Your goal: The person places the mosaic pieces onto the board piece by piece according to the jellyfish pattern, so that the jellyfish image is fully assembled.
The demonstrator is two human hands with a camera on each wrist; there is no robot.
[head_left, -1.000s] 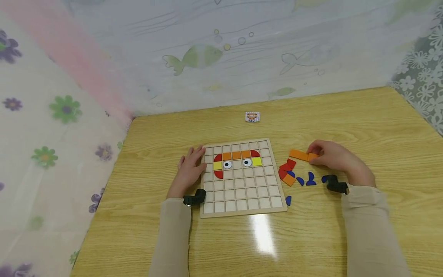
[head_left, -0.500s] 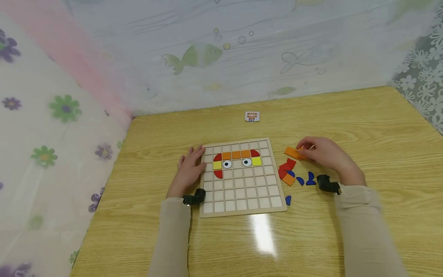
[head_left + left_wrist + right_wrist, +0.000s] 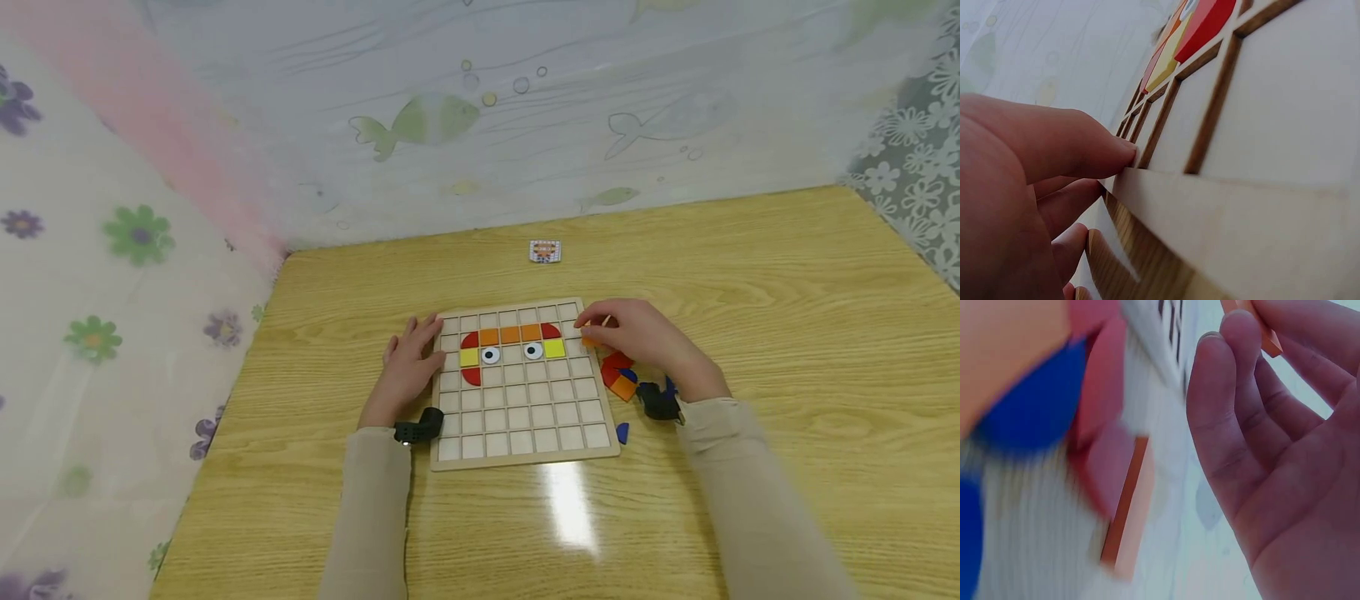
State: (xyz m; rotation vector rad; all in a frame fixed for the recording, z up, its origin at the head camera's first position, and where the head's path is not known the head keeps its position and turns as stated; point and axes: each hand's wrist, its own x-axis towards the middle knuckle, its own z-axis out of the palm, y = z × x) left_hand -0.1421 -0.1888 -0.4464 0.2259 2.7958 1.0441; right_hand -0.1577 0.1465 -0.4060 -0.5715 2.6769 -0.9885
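Note:
The wooden grid board (image 3: pixel 525 458) lies on the table, bearing three orange squares (image 3: pixel 510 335), red quarter-round tiles (image 3: pixel 471 377), two yellow squares (image 3: pixel 553 348) and two eye discs (image 3: pixel 491 355). Along its left edge rests my left hand (image 3: pixel 405 371); the left wrist view has its thumb (image 3: pixel 1085 144) on the board's rim and its other fingers loosely beside it. My right hand (image 3: pixel 637 333), over the board's upper right edge, pinches an orange square tile (image 3: pixel 1270 342) between thumb and fingertips. In the right wrist view another orange tile (image 3: pixel 1129 512) lies on the table below it.
Right of the board lie loose red tiles (image 3: pixel 615 365), an orange square (image 3: pixel 623 387) and blue half-round tiles (image 3: pixel 623 433), some partly behind the right wrist camera (image 3: pixel 660 400). A small picture card (image 3: pixel 545 252) lies behind the board.
My right hand has picked up an orange tile from the orange pieces at the right and carried it left to the board's edge. My left hand has stayed in place.

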